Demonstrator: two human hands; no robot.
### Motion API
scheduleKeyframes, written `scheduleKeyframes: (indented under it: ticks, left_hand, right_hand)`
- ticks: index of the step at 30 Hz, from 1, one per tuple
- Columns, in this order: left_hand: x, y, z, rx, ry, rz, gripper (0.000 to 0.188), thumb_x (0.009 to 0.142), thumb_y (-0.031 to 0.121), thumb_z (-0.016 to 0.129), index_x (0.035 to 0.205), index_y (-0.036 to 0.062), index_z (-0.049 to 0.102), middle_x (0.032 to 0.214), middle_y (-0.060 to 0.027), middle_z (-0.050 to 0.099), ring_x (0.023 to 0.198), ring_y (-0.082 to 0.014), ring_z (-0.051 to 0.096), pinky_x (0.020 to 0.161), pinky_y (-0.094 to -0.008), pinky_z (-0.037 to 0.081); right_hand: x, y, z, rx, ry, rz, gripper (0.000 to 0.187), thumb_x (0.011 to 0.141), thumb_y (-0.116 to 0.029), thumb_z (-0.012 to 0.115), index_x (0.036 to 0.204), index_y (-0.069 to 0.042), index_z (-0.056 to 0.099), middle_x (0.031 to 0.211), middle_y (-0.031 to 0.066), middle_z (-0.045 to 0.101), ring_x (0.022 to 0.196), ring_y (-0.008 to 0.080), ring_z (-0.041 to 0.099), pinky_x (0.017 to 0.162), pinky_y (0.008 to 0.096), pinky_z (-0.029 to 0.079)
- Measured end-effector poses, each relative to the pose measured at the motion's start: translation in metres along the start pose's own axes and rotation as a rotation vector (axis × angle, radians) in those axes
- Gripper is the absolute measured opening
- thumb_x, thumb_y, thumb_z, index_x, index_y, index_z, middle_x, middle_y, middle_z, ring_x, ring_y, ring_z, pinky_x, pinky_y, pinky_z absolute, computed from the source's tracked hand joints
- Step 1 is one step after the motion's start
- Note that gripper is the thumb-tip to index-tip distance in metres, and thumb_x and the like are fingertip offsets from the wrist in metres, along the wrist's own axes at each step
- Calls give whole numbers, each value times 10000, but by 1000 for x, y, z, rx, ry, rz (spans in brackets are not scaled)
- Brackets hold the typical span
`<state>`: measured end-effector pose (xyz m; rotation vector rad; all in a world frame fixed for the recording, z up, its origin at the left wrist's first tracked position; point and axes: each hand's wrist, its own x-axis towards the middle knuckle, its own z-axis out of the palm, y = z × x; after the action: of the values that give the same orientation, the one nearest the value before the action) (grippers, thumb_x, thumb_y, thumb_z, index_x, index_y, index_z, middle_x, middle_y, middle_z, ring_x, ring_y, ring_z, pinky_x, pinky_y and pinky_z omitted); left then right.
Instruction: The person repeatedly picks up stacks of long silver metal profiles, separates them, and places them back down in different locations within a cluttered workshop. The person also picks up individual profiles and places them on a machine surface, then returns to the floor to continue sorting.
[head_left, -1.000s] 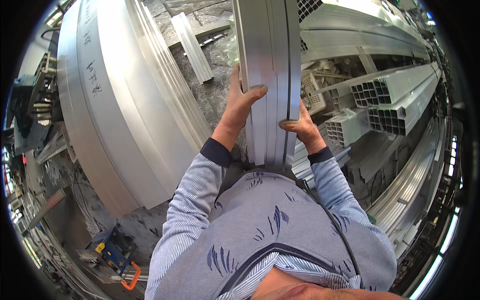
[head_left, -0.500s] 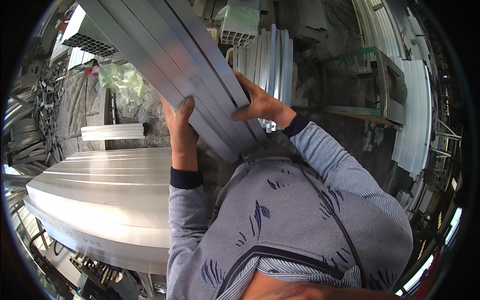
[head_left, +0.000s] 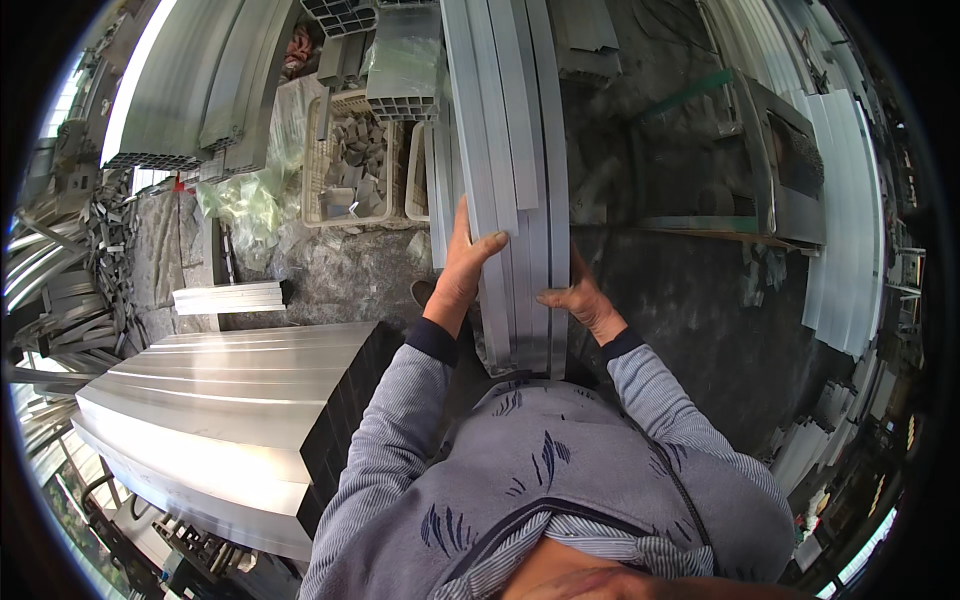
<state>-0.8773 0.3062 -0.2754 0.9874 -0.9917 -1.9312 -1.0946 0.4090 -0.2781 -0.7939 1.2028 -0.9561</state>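
Observation:
Both my hands clasp a bundle of long silver metal profiles (head_left: 515,150) from its two sides, close to my body. My left hand (head_left: 465,262) grips the left edge, its thumb lying over the top and its fingers hidden underneath. On the opposite edge, my right hand (head_left: 583,300) holds on with its thumb across the top face; its other fingers are mostly out of sight. The bundle runs from my waist away to the top of the view. One short upper profile ends partway along, near my left thumb.
At left lies a large stack of wide metal profiles (head_left: 230,375). Beyond it are a small stack of strips (head_left: 230,298), crumpled plastic film (head_left: 255,205) and a crate of metal offcuts (head_left: 312,195). A metal frame with glass edges (head_left: 775,170) stands at right, beside long light panels (head_left: 840,260).
The bundle has swung from a slant toward the upper left to nearly straight ahead. Both hands moved with it, still gripping. The crate of offcuts has come into sight.

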Motion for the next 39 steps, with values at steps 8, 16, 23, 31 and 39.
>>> scheduleKeyframes:
  ticks: [8, 16, 23, 31, 39]
  left_hand:
    - [13, -129, 1, -85, 50, -315, 1154, 792, 517, 849, 1671, 26, 285, 1503, -247, 507, 1407, -375, 493, 1170, -503, 426]
    - [2, -195, -22, -83, 64, -509, 1165, 819, 503, 841, 1684, 19, 228, 1518, -286, 484, 1405, -412, 502, 1144, -529, 462]
    - [48, -199, -55, -57, 37, -486, 1296, 778, 517, 871, 1725, 12, 144, 1538, -325, 461, 1404, -448, 506, 1141, -556, 479]
    - [166, -215, -93, -49, 49, -455, 1378, 778, 470, 885, 1733, -5, 12, 1580, -368, 406, 1445, -467, 492, 1191, -543, 439]
    - [214, -241, -120, 66, 121, -431, 1398, 782, 455, 898, 1720, -49, -8, 1613, -392, 373, 1473, -458, 468, 1191, -509, 440]
  right_hand:
    - [-26, 86, -38, 80, 119, 218, 1200, 652, -252, 918, 1702, -119, 351, 1629, 131, 483, 1518, 307, 438, 1293, 449, 324]
    - [-36, 153, -34, 140, 162, 348, 1231, 625, -396, 911, 1682, -89, 360, 1599, 154, 497, 1508, 330, 444, 1287, 470, 338]
    - [19, 177, -39, 129, 141, 351, 1254, 623, -434, 907, 1695, -105, 344, 1594, 159, 502, 1508, 339, 443, 1282, 481, 352]
    - [142, 191, -79, 117, 101, 213, 1237, 619, -321, 948, 1683, -78, 366, 1627, 157, 489, 1527, 325, 437, 1277, 461, 366]
    - [226, 213, -109, -689, 92, 408, 1013, 672, -285, 949, 1535, 25, 518, 1473, 246, 525, 1400, 426, 519, 1182, 457, 470]
